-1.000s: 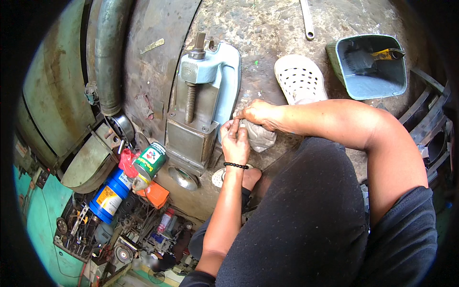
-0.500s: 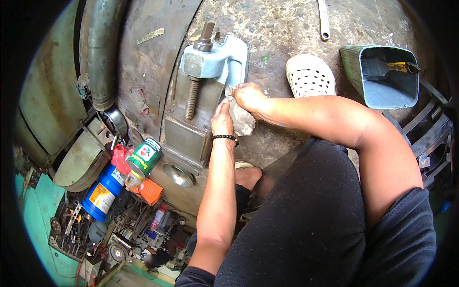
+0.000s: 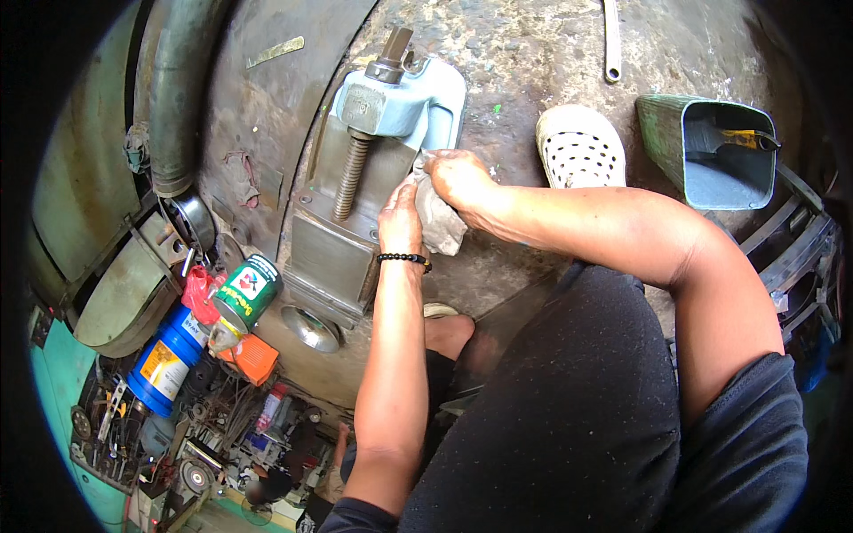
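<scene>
Grey cloth (image 3: pixel 439 224) gripped beside a vise (image 3: pixel 336 258).
Left hand (image 3: pixel 401 224) pinches cloth's left edge; right hand (image 3: pixel 459 182) clasps far end.

On the rt, an open grey-green bin (image 3: pixel 661 140) w/ a yellow-handled brush (image 3: pixel 741 139) in it & dark metal frame pcs (image 3: pixel 780 233) just below; top, rt of ctr, a long metal bar (image 3: pixel 612 40) w/ a ring end on the stained floor (image 3: pixel 538 49). Upper lt, a thick grey pipe (image 3: pixel 184 98), & to its rt a flat metal strip (image 3: pixel 275 51) on a dark sheet (image 3: pixel 298 98). Lower lt, a green can (image 3: pixel 251 291) nr a red plastic bag (image 3: pixel 200 296), a blue bkt (image 3: pixel 169 360) & an orange item (image 3: pixel 252 358) (kind unclear), w/ a teal wall (image 3: pixel 55 377) at the edge.
</scene>
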The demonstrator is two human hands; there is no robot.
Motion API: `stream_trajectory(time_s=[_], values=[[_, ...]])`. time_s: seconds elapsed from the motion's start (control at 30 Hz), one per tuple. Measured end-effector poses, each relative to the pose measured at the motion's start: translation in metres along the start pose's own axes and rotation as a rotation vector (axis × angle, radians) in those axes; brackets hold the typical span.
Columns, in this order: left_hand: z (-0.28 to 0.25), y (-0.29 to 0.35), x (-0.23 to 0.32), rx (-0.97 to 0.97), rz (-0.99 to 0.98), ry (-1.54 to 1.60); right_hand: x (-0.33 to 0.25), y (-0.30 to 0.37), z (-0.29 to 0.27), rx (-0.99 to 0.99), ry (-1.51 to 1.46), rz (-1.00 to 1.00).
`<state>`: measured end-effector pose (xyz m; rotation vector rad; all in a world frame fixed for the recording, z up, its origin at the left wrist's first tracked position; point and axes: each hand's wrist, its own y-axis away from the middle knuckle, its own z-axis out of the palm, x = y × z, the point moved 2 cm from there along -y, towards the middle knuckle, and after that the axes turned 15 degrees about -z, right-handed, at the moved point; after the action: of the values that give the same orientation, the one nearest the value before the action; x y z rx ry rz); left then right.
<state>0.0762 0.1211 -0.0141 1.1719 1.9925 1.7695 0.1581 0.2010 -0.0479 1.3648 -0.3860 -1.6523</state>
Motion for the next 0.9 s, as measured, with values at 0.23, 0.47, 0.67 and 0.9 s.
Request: stream_trajectory(time_s=[0.23, 0.47, 0.67, 0.9], values=[[-0.007, 0.005, 0.011, -0.022, 0.023, 0.007, 0.007, 0.0, 0.012, -0.015, -0.209, 0.07], [-0.019, 0.011, 0.01, -0.007, 0.055, -0.06, -0.01, 0.015, 0.017, -0.134, 0.283, -0.088], [-0.023, 0.011, 0.01, -0.012, 0.082, -0.122, -0.023, 0.021, 0.016, -0.153, 0.449, -0.162], [-0.025, 0.016, 0.014, 0.002, 0.077, -0.179, -0.02, 0.015, 0.012, -0.223, 0.545, -0.274]])
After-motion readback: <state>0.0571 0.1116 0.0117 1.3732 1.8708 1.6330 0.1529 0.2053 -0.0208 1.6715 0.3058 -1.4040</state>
